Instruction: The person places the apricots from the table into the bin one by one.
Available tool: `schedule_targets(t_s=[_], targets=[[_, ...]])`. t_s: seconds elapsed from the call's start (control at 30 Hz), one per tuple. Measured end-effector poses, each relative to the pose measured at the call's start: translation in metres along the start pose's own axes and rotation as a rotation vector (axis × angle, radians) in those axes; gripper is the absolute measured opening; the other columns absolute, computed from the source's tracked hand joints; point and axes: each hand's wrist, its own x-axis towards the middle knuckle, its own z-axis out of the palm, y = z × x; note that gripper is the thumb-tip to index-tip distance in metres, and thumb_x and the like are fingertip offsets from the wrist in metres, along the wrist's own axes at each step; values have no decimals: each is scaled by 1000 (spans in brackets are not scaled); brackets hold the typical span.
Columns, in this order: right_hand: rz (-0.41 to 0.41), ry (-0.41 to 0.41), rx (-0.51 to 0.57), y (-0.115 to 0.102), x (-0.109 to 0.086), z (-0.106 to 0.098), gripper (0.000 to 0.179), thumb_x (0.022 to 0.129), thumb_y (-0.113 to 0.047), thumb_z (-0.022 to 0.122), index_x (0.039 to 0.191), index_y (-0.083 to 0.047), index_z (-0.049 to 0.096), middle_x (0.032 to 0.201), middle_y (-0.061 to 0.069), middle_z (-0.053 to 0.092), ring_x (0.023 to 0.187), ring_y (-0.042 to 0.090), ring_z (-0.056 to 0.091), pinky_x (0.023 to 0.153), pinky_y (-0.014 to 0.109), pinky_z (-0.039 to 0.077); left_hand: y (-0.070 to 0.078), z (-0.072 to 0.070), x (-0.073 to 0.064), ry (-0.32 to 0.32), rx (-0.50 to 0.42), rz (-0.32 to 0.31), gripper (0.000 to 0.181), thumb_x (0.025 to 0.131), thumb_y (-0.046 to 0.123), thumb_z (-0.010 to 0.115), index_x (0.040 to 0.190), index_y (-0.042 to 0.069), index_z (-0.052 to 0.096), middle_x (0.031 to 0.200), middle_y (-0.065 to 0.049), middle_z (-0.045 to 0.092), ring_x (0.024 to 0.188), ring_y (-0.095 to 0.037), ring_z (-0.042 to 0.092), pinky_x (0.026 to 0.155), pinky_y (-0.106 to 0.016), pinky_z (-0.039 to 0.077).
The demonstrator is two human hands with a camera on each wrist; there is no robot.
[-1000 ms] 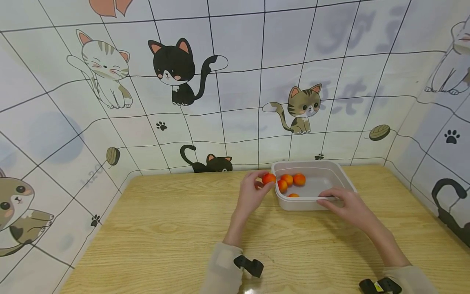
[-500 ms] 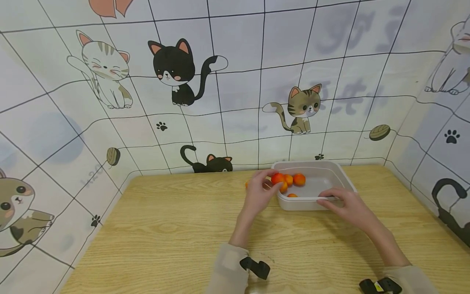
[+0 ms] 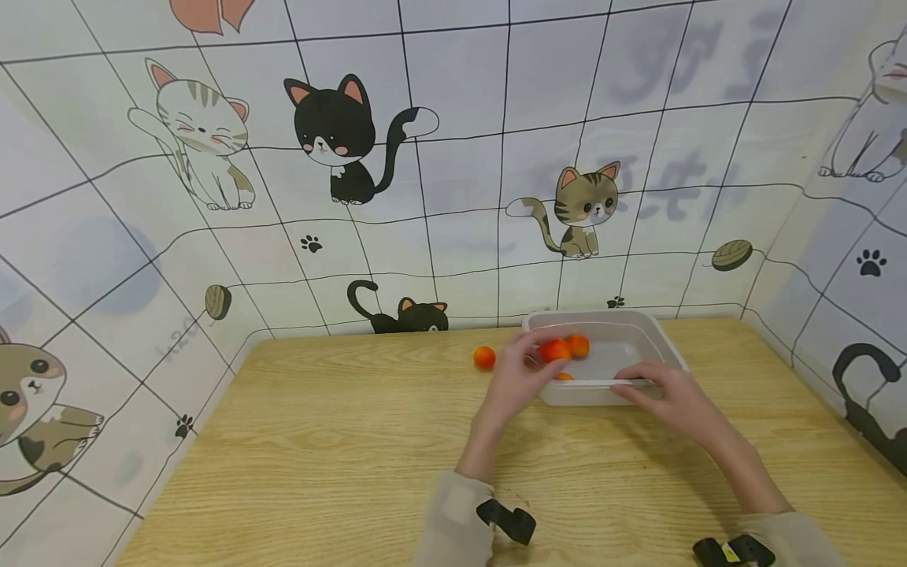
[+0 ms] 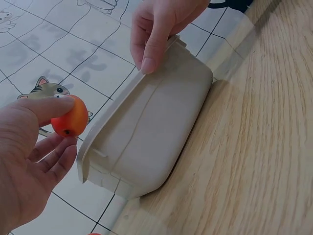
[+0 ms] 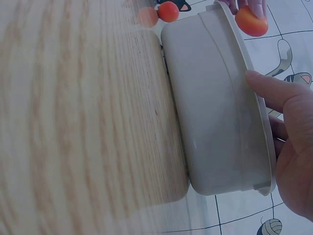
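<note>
My left hand [image 3: 516, 378] pinches a small, round orange-red fruit [image 4: 72, 117] between thumb and fingers, above the left end of a pale grey plastic box [image 3: 627, 342]. The box stands at the back of the wooden table with several similar fruits [image 3: 579, 346] inside, some of them covered by the left hand. On the near rim, towards its right end, my right hand [image 3: 673, 398] grips with the thumb [image 5: 269, 88] outside and the fingers inside. Just left of the box, another orange-red fruit [image 3: 485, 357] lies on the table, partly behind the left hand.
The wooden table [image 3: 319, 441] reaches back to a wall covering [image 3: 460, 181] printed with cats and grid lines. Black camera mounts [image 3: 506, 521] sit on both wrists, over beige sleeves [image 3: 457, 520].
My left hand has carried the fruit rightwards, from outside the box's left rim to over its inside. This uncovers the loose fruit on the table. The right hand and box stay put.
</note>
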Motion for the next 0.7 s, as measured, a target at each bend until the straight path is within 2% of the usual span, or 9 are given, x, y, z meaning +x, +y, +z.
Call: schedule_targets(t_s=[0.17,0.27,0.47,0.7], targets=[[-6,5,1,0,0,0,14,86,-16,81,99,-15,77,97,-7,73,94,12,66,83,16,47,0,3,0,-9,26,-4,34,89,13,79,122,11,71,105,-2,63,85,-17,59,76,-24,54],[-4,3,-1,0,0,0,14,86,-17,81,100,-15,77,97,-7,73,94,13,66,83,19,49,-1,3,-1,-14,37,-7,34,89,13,78,122,12,70,107,-1,64,88,-22,60,78,-26,54],[1,0,-5,-1,0,0,14,86,-17,81,100,-16,77,96,-8,72,93,12,65,81,27,52,0,3,-2,-5,24,-11,33,89,8,77,121,10,69,103,-1,61,90,-33,61,77,-26,54],[1,2,0,-1,0,0,13,86,-17,81,99,-16,77,95,-9,72,92,10,65,81,24,51,0,0,-2,19,7,5,31,88,8,79,117,5,69,100,-4,61,90,-38,62,75,-23,53]])
